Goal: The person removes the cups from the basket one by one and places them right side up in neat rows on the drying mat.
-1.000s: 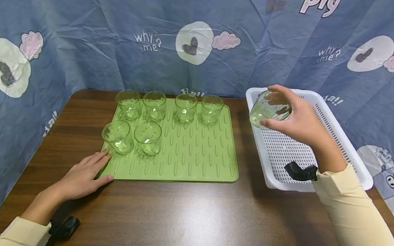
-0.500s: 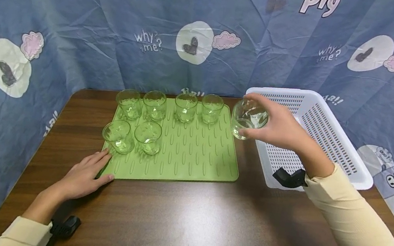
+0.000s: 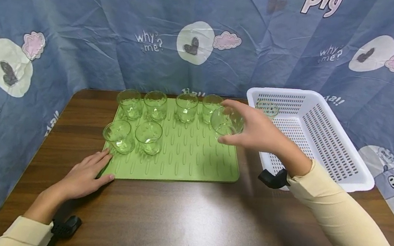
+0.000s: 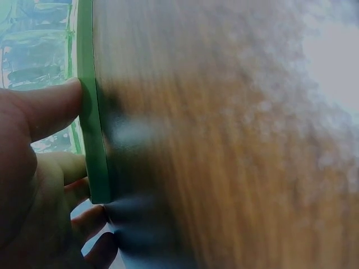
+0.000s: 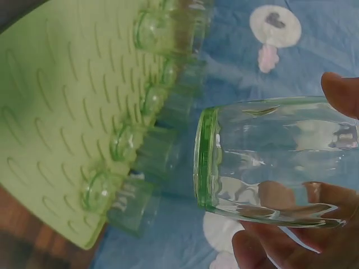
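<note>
My right hand (image 3: 259, 128) grips a clear drinking glass (image 3: 227, 121) by its sides, thumb on one side and fingers on the other. It holds the glass above the right part of a green ridged mat (image 3: 191, 160). In the right wrist view the base of this glass (image 5: 269, 162) points toward the mat, apart from it. Several like glasses stand upright on the mat: a back row (image 3: 185, 108) and a front-left pair, one of them a glass (image 3: 148, 138). My left hand (image 3: 83, 176) rests at the mat's front-left corner, its thumb (image 4: 56, 106) touching the edge.
A white perforated basket (image 3: 336, 139) stands right of the mat, partly behind my right arm. Another glass (image 3: 268, 108) shows inside it, near the back left. A blue printed cloth (image 3: 120, 22) hangs behind the brown wooden table (image 3: 182, 223).
My right hand has carried the glass left, from over the basket to over the mat's right side. Another glass in the basket now shows. My left hand has stayed put.
</note>
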